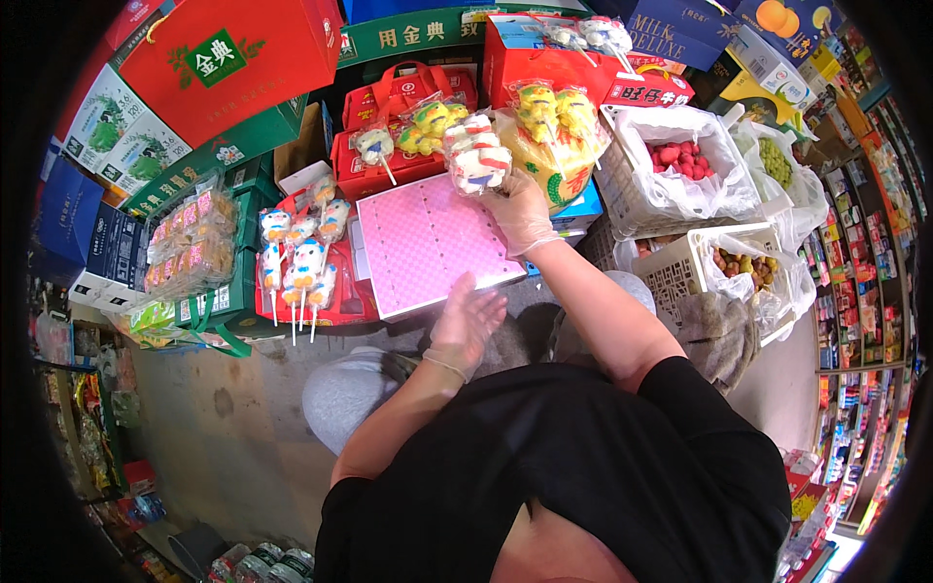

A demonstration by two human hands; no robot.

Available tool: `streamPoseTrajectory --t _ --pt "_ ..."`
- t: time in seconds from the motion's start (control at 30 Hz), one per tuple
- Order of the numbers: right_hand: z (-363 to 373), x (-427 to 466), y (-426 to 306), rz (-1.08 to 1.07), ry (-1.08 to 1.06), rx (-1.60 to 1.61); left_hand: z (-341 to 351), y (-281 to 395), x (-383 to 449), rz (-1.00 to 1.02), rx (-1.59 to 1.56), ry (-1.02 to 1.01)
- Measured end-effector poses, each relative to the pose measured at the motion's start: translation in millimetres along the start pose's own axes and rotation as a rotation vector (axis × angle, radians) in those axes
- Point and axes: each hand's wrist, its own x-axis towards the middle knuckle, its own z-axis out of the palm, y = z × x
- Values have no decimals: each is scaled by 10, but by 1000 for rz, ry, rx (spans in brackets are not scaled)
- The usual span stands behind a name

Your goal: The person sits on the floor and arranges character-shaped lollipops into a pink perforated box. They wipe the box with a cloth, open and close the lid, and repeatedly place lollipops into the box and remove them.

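My right hand [523, 213], in a thin clear glove, grips a wrapped red-and-white marshmallow lollipop bunch [477, 154] by its lower end, above the far right corner of a pink checked box [430, 237]. Small dark holes run in rows across the box's top. My left hand [466, 324], also gloved, holds nothing; its fingers are apart and it is beside the box's near edge. Left of the box, several blue-and-white figure lollipops [305, 262] lie on a red carton. Yellow lollipops [430, 125] and a single white one [375, 146] rest behind it.
More yellow lollipops [557, 113] lean on a yellow bag [547, 164]. To the right are a white crate [619, 189] with red fruit and a lower crate [667, 280] with brownish fruit. Clear packs [191, 237] sit left. Large gift cartons [240, 65] rise behind; stocked shelves [860, 284] stand right.
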Motion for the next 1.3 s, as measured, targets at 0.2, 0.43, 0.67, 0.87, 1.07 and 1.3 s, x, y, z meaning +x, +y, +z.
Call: streamPoseTrajectory --t 0.2,0.43,0.67,0.87,1.07,1.3 --pt "7 3 29 58 -27 101 23 6 -9 0 17 -2" --pt "42 10 89 2 3 18 36 1 -23 16 19 -1" --pt "-3 -27 -8 -47 18 -21 49 -1 -39 36 14 8" --pt "-50 -60 -115 -54 23 -142 37 2 -36 35 26 10" --pt "-57 -72 -125 -22 28 -158 29 -1 -24 39 34 3" --pt "-98 -91 -156 -41 12 -232 22 21 26 10 5 26"
